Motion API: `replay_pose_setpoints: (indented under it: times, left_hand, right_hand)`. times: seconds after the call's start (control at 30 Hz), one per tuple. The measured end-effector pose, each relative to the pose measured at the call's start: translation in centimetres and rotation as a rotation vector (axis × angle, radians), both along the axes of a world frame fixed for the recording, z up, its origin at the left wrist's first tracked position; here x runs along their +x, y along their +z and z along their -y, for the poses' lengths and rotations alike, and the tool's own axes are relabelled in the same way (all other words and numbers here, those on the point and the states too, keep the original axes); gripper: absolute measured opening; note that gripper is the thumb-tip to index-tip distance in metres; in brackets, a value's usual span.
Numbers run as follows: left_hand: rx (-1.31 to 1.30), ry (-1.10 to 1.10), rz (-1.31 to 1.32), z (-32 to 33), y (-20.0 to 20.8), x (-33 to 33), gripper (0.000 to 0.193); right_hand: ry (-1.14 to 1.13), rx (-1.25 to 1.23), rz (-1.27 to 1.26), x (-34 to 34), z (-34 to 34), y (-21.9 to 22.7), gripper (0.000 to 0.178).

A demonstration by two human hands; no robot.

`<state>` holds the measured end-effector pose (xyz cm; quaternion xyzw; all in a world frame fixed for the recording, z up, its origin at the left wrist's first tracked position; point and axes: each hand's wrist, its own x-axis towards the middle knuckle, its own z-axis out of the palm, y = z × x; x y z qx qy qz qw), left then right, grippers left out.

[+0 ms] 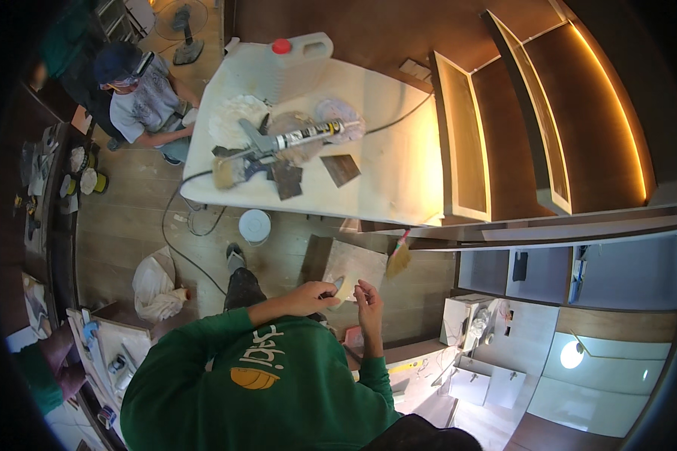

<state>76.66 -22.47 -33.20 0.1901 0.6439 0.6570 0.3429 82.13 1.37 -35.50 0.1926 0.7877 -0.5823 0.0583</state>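
Observation:
Held in front of my green sweatshirt are both my hands. My left hand (313,298) is closed, its thumb and fingers on a small pale flat piece (346,291) with a greyish edge; its exact kind is too small to make out. Close by on the right, my right hand (369,299) has its fingers pinched together near the piece's other side, and whether they grip it is unclear. Below the hands a light square board (361,260) is in view near the floor.
Ahead stands a white-topped table (399,161) with a caulking gun (301,137), a jug (297,64), a brush (226,173) and dark tile pieces (340,171). A white bucket (255,225), a cable and a broom (399,258) are beside it. Another person (147,101) crouches at far left.

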Motion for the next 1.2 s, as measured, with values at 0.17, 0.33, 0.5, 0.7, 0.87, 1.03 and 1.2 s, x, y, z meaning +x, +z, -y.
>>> replay_pose_setpoints:
  times: [0.17, 0.33, 0.5, 0.7, 0.87, 1.03, 1.2]
  left_hand:
    - [-0.028, 0.132, 0.019, 9.4, -4.1, -3.7, 0.03]
    - [-0.051, 0.094, 0.08, 15.8, -2.4, -7.5, 0.028]
    - [-0.038, 0.165, 0.105, 16.5, -1.5, -9.6, 0.031]
    - [-0.011, 0.197, 0.144, 13.6, -5.2, -10.3, 0.028]
    - [-0.067, 0.319, 0.12, 11.8, -0.5, -13.7, 0.024]
    - [-0.204, 0.549, -0.032, 10.9, 0.6, -17.1, 0.023]
    - [-0.213, 0.912, -0.102, 10.1, 1.7, -18.0, 0.019]
  right_hand:
    - [0.036, 0.037, -0.029, -6.0, 6.3, 1.4, 0.036]
    - [0.096, 0.095, -0.09, -9.6, 9.8, 2.6, 0.035]
    - [0.044, 0.148, -0.062, -10.4, 8.1, 1.5, 0.034]
    - [-0.069, 0.285, -0.186, -15.8, 4.7, 4.2, 0.032]
    - [-0.066, 0.671, -0.55, -24.8, 1.5, 11.5, 0.031]
    - [0.033, 0.973, -0.656, -35.5, -4.1, 16.5, 0.044]
    - [0.255, 1.208, -0.436, -42.7, -11.0, 12.9, 0.076]
